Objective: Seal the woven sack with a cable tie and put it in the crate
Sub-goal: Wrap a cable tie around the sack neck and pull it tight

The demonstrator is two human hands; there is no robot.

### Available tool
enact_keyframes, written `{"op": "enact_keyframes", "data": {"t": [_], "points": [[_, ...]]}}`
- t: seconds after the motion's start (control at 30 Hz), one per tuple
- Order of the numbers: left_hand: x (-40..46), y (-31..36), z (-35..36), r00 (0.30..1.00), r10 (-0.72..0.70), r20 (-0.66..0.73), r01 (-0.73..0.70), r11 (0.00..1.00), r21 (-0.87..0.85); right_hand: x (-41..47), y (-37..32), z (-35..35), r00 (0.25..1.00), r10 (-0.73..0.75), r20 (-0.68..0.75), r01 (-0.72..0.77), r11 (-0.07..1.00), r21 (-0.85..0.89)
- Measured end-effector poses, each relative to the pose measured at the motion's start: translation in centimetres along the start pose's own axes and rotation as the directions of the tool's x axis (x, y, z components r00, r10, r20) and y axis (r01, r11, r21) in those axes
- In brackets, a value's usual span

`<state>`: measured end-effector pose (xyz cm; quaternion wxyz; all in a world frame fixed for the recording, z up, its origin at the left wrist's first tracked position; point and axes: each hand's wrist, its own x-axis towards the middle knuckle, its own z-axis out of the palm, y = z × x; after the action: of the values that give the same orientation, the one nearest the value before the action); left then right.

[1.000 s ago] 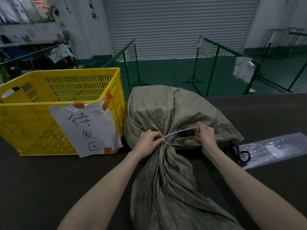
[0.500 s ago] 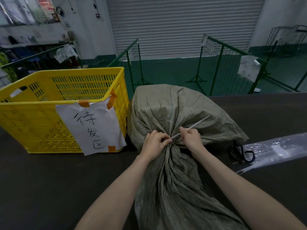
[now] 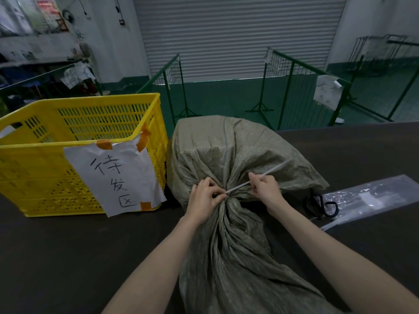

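Note:
A grey-green woven sack lies on the dark table, its neck bunched tight in the middle and its loose mouth spread toward me. A white cable tie circles the neck, its free tail pointing up to the right. My left hand pinches the tie's head at the gathered neck. My right hand grips the tail a short way from the neck. The yellow plastic crate stands to the left of the sack, touching it or nearly so, with a handwritten paper sign taped on its front.
Black-handled scissors lie just right of the sack, beside a clear plastic bag. The dark table stretches left and right of my arms. Green metal barriers stand beyond the table's far edge.
My right hand slid in along the tie toward the neck, then drew back out a little to the right. The free tail beyond my fist has grown longer. My left hand stayed at the neck.

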<state>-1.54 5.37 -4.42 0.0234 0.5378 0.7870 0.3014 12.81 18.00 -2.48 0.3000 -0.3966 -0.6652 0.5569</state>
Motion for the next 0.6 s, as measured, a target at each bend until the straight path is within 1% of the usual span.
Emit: {"op": "enact_keyframes", "data": {"t": [0.1,0.27,0.4,0.53,0.6], "points": [[-0.2,0.0,0.2,1.0,-0.014,-0.01,0.014,1.0,-0.003,-0.5,0.1,-0.1,1.0,-0.005,0.011,0.005,1.0,0.005],[-0.4,0.4,0.3,0.999,-0.024,-0.03,0.024,1.0,0.016,-1.1,-0.5,0.4,1.0,0.004,0.008,-0.005,0.996,0.087],[-0.2,0.2,0.1,1.0,-0.029,-0.01,0.029,1.0,0.002,-1.7,-1.2,0.5,0.998,0.001,0.062,-0.01,0.99,0.138],[-0.3,0.1,0.1,0.999,-0.031,-0.015,0.031,0.999,-0.01,-2.2,-1.7,-0.5,0.984,-0.05,0.174,0.033,0.994,0.1],[-0.3,0.0,0.2,0.999,-0.03,-0.017,0.029,0.999,-0.016,-2.0,-1.2,-1.4,0.982,-0.07,0.173,0.06,0.996,0.064]]}}
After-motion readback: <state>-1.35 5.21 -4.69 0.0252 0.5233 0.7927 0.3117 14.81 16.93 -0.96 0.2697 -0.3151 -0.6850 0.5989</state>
